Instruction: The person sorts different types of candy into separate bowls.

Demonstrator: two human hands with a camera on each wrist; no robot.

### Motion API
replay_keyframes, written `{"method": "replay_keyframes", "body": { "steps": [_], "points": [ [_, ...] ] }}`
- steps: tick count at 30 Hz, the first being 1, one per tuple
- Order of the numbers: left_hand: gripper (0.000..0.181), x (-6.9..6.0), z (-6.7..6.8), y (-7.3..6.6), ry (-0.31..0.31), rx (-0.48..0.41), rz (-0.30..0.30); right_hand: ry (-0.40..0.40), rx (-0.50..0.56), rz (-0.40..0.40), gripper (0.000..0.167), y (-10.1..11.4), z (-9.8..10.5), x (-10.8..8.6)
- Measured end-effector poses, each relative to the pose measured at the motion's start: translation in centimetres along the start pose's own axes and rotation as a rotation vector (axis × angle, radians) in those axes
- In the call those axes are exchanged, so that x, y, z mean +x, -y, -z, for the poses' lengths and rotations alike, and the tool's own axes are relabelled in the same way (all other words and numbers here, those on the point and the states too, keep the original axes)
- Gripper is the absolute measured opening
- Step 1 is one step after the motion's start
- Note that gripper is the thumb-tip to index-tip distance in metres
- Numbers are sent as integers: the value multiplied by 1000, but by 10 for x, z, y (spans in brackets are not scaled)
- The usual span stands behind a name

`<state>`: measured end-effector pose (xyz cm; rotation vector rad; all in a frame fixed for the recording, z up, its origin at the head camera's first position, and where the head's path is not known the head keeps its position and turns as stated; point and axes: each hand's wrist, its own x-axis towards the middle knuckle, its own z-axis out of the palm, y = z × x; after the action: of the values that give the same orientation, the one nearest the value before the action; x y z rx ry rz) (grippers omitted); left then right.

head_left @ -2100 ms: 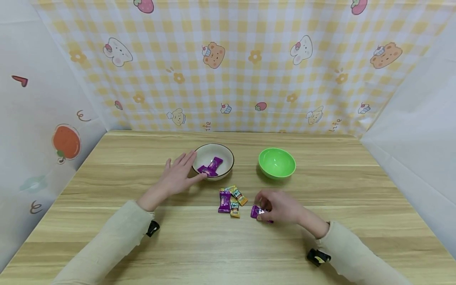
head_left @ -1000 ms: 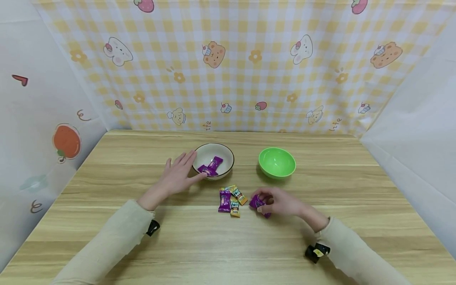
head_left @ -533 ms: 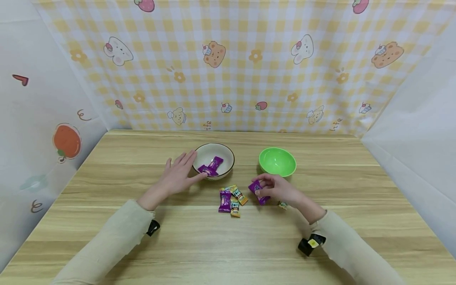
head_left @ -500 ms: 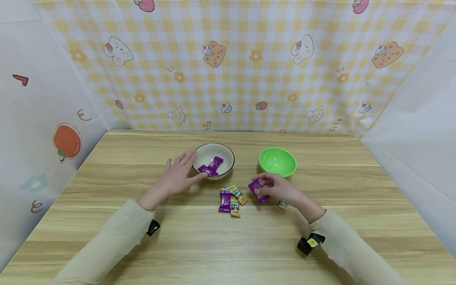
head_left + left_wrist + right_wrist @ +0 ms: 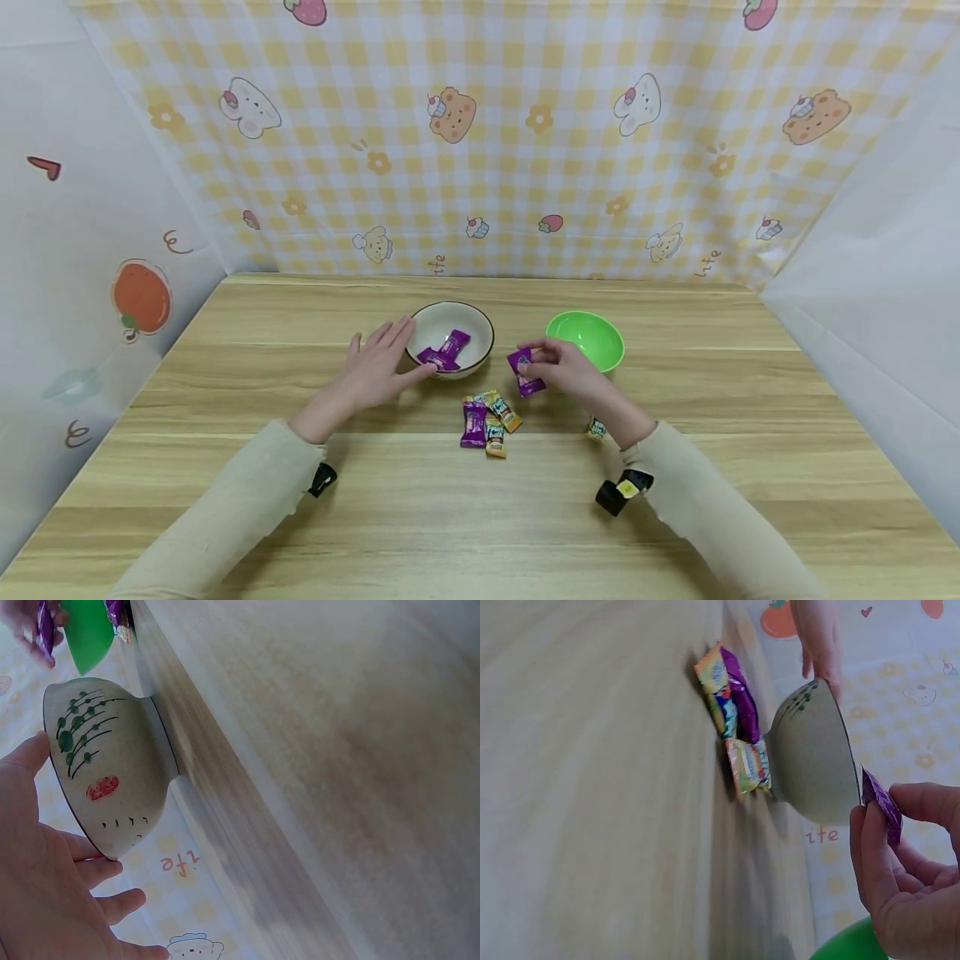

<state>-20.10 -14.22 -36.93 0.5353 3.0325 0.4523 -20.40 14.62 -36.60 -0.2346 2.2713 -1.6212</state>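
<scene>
In the head view, my right hand (image 5: 573, 375) pinches a purple-wrapped candy (image 5: 524, 372) between thumb and fingers, above the table, just right of the white bowl (image 5: 480, 321). My left hand (image 5: 370, 372) touches that bowl's left rim with thumb and fingers spread. Two purple candies (image 5: 454, 342) lie inside the bowl. The left wrist view has the spread left hand (image 5: 52, 877) at the rim of the patterned bowl (image 5: 112, 750). In the right wrist view, the pinched candy (image 5: 883, 804) is near the bowl's rim (image 5: 849, 750), held by the right hand (image 5: 915, 877).
Below the white bowl lie a purple candy (image 5: 473, 425) and several yellow ones (image 5: 495, 438). A green bowl (image 5: 596, 337) stands to the right, partly behind my right hand. Another yellow candy (image 5: 596, 429) lies beside my right wrist. A checked cloth (image 5: 495, 175) hangs behind the table (image 5: 420, 517).
My right hand has lifted the purple candy off the table and carried it up and left towards the white bowl, uncovering a yellow candy on the right. The left hand has stayed still.
</scene>
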Motion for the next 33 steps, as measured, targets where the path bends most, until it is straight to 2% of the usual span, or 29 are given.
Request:
{"method": "replay_keyframes", "body": {
  "steps": [5,15,24,33],
  "points": [
    [87,0,0,0,-1,-1,-1,-31,9,-1,44,10,-4,10],
    [87,0,0,-1,-2,4,0,-57,161,-1,43,32,-17,30],
    [88,0,0,0,-9,2,-10,-106,234,-15,40,47,-29,46],
    [88,0,0,1,-10,2,-18,-48,378,49,40,48,-35,54]
  ]
}}
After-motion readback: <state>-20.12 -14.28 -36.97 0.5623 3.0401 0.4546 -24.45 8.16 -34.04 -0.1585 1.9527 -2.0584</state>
